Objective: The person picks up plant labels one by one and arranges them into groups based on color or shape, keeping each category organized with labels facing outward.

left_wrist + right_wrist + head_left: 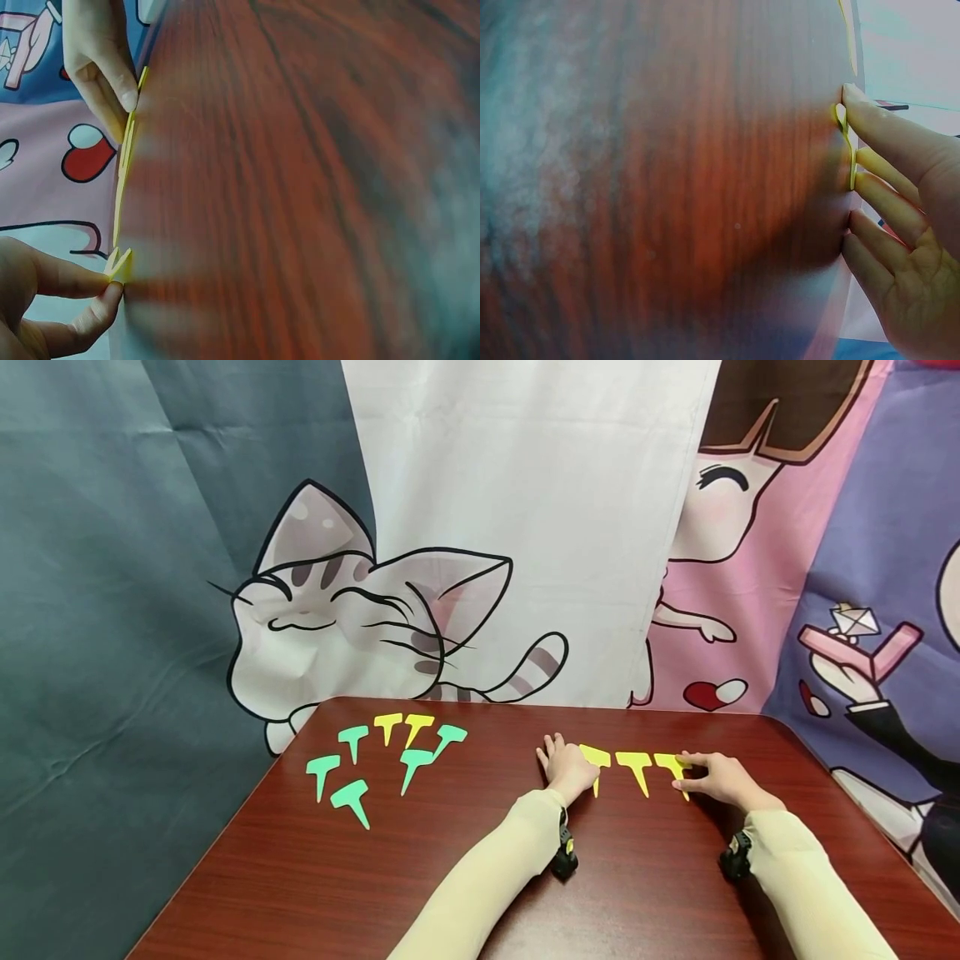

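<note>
Hanging along the far side, a printed cloth is backing a brown table. Right of the middle, the left hand is pinching the left yellow tag between finger and thumb; whether that tag is lying flat, I cannot tell. The right hand is gripping the right yellow tag, its thumb by the stem, while the middle yellow tag is lying untouched between. Far left, five green tags and two yellow tags are resting loose. The thin tags are looking light, fairly stiff and smooth, probably sliding easily under a push; with narrow stems seeming likelier to bend, the broad head's edge is offering the surer hold.
</note>
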### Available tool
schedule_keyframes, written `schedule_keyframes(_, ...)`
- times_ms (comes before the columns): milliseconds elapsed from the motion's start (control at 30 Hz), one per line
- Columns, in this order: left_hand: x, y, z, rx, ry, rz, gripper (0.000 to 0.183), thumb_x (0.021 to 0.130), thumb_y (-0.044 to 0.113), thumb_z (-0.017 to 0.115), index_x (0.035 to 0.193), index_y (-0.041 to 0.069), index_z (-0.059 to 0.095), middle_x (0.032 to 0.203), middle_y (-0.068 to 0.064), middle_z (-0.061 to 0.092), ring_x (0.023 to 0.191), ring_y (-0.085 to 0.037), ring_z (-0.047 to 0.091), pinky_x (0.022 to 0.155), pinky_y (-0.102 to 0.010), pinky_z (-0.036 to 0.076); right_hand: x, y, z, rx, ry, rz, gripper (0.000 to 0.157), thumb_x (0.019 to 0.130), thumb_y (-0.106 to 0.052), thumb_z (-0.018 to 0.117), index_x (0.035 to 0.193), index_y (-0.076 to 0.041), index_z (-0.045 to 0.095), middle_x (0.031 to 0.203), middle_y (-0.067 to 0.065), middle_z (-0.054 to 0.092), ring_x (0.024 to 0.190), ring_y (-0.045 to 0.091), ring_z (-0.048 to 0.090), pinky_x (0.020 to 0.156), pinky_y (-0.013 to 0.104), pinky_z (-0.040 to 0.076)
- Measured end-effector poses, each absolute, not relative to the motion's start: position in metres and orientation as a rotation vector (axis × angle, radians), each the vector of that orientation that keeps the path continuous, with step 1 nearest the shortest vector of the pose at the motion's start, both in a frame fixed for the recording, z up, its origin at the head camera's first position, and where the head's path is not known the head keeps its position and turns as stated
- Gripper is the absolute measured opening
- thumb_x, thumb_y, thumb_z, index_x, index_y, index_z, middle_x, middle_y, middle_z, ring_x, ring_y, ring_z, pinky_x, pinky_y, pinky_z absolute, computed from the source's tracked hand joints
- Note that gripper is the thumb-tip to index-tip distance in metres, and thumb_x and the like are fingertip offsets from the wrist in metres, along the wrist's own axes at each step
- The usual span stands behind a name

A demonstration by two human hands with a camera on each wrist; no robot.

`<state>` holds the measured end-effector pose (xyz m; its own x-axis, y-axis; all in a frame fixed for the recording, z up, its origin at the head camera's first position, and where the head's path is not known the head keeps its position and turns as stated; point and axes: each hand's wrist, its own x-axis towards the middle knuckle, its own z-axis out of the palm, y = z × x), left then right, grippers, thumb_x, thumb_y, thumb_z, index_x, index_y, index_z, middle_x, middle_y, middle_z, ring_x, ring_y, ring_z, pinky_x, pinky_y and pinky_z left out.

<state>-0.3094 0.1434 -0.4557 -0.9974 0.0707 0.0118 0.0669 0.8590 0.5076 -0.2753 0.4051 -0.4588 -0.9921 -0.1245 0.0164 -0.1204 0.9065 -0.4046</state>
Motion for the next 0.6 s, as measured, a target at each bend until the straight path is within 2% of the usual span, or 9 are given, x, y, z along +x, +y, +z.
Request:
schedule_keyframes(233, -0.306, 0.15, -0.456, 0.087, 3.024, 0.841, 0.016, 0.075, 0.024, 0.068, 0.081, 0.01, 0.072, 0.15, -0.014, 0.036, 0.145, -0.032, 0.02, 0.116, -0.052, 0.017, -0.274, 0.406, -0.459, -0.21, 3.063, -0.639, 0.072, 0.077, -0.045, 0.074, 0.13, 0.001, 0.055, 0.132, 0.03, 0.049, 0.122, 0.055, 0.04, 0.096, 0.068, 0.034)
schedule_keyframes(467, -0.306, 0.159, -0.454, 0.068, 3.033, 0.802, 0.018, 0.076, 0.028, 0.068, 0.068, 0.012, 0.067, 0.151, -0.013, 0.035, 0.145, -0.031, 0.02, 0.116, -0.05, 0.017, -0.274, 0.406, -0.458, -0.209, 3.062, -0.643, 0.071, 0.078, -0.044, 0.074, 0.13, 0.001, 0.055, 0.132, 0.03, 0.049, 0.122, 0.055, 0.04, 0.096, 0.067, 0.034)
schedule_keyframes(600, -0.306, 0.162, -0.454, 0.065, 3.036, 0.793, 0.019, 0.075, 0.031, 0.069, 0.07, 0.012, 0.069, 0.151, -0.012, 0.035, 0.145, -0.031, 0.02, 0.116, -0.05, 0.017, -0.274, 0.406, -0.457, -0.207, 3.057, -0.645, 0.073, 0.077, -0.045, 0.074, 0.13, 0.001, 0.054, 0.132, 0.03, 0.049, 0.122, 0.055, 0.04, 0.096, 0.067, 0.034)
